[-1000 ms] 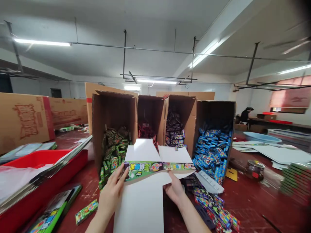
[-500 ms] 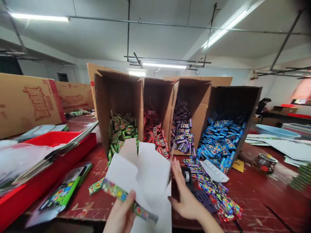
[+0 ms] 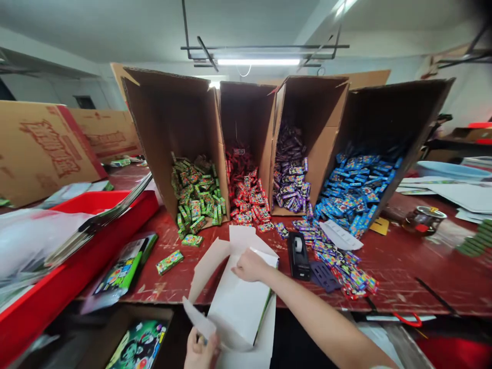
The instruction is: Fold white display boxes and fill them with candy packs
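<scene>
Standing boxes [image 3: 172, 118] hold green, red, purple, blue packets [image 3: 248, 197]; right grip [image 3: 249, 265] clenched, left grip [image 3: 203, 344] pinching flap [image 3: 199, 319].

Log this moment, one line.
left hand: at white carton flap | right hand: fisted on carton | tape dispenser: on table, right of carton

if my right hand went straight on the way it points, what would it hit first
Your right hand would probably meet the raised white flap to its left, though depth is unclear and it might pass above.
</scene>
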A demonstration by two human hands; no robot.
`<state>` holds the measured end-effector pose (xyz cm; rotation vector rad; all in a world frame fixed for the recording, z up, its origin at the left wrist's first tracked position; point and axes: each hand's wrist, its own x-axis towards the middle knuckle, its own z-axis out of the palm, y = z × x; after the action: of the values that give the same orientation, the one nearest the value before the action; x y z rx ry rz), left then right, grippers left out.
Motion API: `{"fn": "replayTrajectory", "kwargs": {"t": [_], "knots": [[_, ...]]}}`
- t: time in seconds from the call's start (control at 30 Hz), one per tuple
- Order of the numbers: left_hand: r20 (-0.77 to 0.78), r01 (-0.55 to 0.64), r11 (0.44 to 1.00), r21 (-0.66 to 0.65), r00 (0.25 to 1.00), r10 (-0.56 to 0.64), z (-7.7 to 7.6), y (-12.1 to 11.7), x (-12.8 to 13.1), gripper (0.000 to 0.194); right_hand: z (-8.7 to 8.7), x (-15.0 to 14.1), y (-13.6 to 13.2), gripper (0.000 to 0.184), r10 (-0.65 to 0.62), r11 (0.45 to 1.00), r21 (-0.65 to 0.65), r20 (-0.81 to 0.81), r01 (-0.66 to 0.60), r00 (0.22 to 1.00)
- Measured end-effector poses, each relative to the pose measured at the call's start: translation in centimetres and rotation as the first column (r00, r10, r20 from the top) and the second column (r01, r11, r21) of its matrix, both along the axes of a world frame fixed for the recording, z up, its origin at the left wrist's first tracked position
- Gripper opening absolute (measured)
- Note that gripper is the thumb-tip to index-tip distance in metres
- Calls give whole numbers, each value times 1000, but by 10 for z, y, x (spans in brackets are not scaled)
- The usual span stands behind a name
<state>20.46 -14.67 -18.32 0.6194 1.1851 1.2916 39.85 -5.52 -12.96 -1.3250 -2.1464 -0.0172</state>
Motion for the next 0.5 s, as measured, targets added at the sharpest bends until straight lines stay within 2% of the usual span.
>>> {"fn": "replayTrajectory", "kwargs": {"t": [0.07,0.13,0.2,0.23,0.3,0.33,0.37,0.4,0.43,0.5], "knots": [[-204,-7,1000,19,979,10,2,5,5,74,-5,2,-4,38,16,1000,12,-25,-15,1000],[-403,47,995,94,915,-5,5,10,10,75,-7,5,-9,27,3,999,37,-66,-1,998],[-591,97,980,174,806,26,10,15,11,86,-7,11,-11,35,-131,988,55,-173,142,976],[-694,103,974,201,717,67,13,18,9,94,-6,15,-11,41,-220,970,45,-240,237,945],[-873,127,959,254,456,171,19,27,4,108,-5,22,-10,50,-335,935,-5,-336,354,880],[-917,170,941,293,329,226,22,33,1,114,-5,24,-9,51,-335,937,-26,-351,348,875],[-928,243,909,338,247,279,25,39,-2,117,-5,25,-10,52,-294,953,-35,-342,301,892],[-919,328,863,385,218,327,27,46,-4,118,-5,25,-11,51,-220,975,-34,-314,221,923],[-901,404,806,431,234,365,30,52,-5,115,-5,24,-13,48,-135,991,-32,-278,131,951],[-867,540,678,498,319,382,32,61,-6,94,-5,21,-19,40,22,998,-50,-197,-33,980]]}}
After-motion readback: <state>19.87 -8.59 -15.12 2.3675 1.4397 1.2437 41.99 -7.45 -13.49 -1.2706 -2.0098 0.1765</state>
